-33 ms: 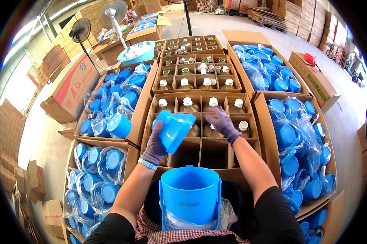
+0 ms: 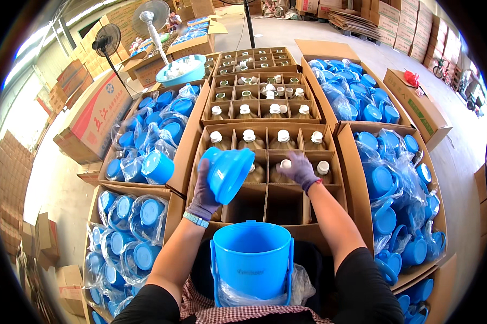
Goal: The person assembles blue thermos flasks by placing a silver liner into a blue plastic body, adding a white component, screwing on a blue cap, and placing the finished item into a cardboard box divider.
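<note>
My left hand (image 2: 204, 189) grips a stepped blue plastic piece (image 2: 227, 174), shaped like a wide cup or lid and held tilted above the divided carton (image 2: 332, 213). Over that carton's second row, the fingers of my right hand (image 2: 300, 170) close around the white cap of a bottle (image 2: 285, 163); the bottle's body is partly hidden by the hand. Both hands wear thin purplish gloves. Between my forearms stands an open blue bucket (image 2: 252, 270) with a handle, upright, clear plastic film bunched around its base. Front compartments of the carton show dark, with no bottles.
Cartons of film-wrapped blue containers flank me, on the left (image 2: 141, 224) and right (image 2: 383, 181). Beyond the divided carton is another carton of capped bottles (image 2: 246, 110). A light-blue basin (image 2: 183, 70) of white pieces and standing fans (image 2: 107, 40) are farther back left.
My right hand has moved slightly down, its spread fingers closing around the bottle's white cap. The blue piece in my left hand has turned a little, showing more of its round side.
</note>
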Tool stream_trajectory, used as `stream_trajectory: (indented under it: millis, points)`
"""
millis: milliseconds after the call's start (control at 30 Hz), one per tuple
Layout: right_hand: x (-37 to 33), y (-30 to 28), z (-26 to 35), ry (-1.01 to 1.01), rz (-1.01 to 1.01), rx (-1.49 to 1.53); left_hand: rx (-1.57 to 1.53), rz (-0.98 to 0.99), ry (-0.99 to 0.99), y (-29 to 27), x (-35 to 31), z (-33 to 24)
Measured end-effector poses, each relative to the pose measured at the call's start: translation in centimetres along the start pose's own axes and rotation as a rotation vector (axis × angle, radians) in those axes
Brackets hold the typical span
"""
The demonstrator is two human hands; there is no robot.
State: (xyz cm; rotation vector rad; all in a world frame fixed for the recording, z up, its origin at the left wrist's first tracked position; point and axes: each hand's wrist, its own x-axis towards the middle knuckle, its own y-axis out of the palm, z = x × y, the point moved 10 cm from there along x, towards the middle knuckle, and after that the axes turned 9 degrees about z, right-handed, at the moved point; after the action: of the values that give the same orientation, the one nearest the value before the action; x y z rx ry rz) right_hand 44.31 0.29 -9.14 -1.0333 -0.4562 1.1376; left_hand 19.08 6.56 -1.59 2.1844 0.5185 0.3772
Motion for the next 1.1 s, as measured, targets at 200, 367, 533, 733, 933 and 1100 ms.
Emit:
stream_trajectory:
  millis: [200,367,533,733,933,1100]
  points:
    - [2.1,2.8,-0.8,-0.033,-0.084,-0.195,-0.136,0.01,0.048,-0.5,0.1,2.2]
    - [2.0,3.1,-3.3,-0.069,0.002,-0.098,-0.042,0.006,0.089,0.8,0.3,3.5]
    - [-5.9,-14.5,8.4,-0.406,-0.34,-0.04,0.036,0.055,0.08,-0.3,-3.2,-1.9]
    - [-12.2,-35.9,16.9,-0.741,-0.694,0.115,-0.089,0.417,0.163,3.6,1.6,-8.3]
    - [-4.0,-40.5,19.2,-0.83,-0.206,0.648,-0.073,0.261,0.152,0.4,-0.8,-6.8]
    - [-0.8,-32.8,21.5,-0.623,-0.054,0.295,-0.057,0.105,0.136,-3.9,-7.9,-6.3]
